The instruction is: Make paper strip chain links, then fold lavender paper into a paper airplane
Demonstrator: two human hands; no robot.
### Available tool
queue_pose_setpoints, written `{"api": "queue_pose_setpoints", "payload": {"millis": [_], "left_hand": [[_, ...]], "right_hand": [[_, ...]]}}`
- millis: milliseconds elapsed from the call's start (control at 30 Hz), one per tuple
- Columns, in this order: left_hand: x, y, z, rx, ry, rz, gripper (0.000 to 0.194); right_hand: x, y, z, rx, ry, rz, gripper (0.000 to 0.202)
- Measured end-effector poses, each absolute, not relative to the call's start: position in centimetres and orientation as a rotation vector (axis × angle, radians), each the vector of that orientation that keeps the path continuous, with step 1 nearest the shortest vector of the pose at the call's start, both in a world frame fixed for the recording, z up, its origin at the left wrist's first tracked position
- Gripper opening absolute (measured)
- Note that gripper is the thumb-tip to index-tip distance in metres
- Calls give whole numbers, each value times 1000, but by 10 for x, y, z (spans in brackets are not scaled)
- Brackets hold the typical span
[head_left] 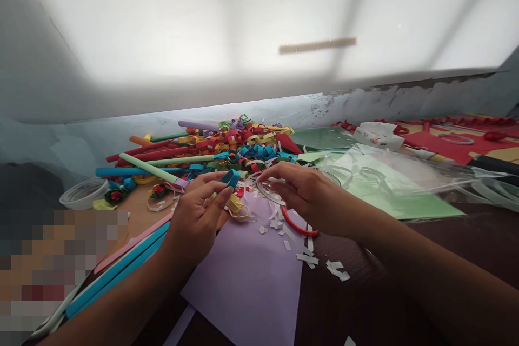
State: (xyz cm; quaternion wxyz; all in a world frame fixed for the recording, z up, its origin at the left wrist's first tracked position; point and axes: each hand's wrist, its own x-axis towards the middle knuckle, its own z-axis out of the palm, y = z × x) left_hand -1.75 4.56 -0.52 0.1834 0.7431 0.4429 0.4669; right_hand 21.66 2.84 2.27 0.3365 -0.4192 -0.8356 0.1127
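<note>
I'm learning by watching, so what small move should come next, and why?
Probably bring the right hand across to steady the blue paper loop: only the left hand pinches it, while the right is close by but apart from it.

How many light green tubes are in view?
2: one light green tube slopes down toward the left hand; the other runs into the colourful pile, which may hide more.
</note>
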Motion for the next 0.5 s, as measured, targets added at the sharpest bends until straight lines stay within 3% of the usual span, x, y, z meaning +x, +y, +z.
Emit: {"api": "queue_pose_setpoints", "payload": {"millis": [333, 500], "left_hand": [[-12, 32, 7, 2125, 1105, 1122, 35], [-8, 27, 9, 2085, 944, 1020, 20]], "right_hand": [[199, 22, 4, -694, -1987, 713, 29], [189, 24, -3, -664, -1755, 852, 27]]}}
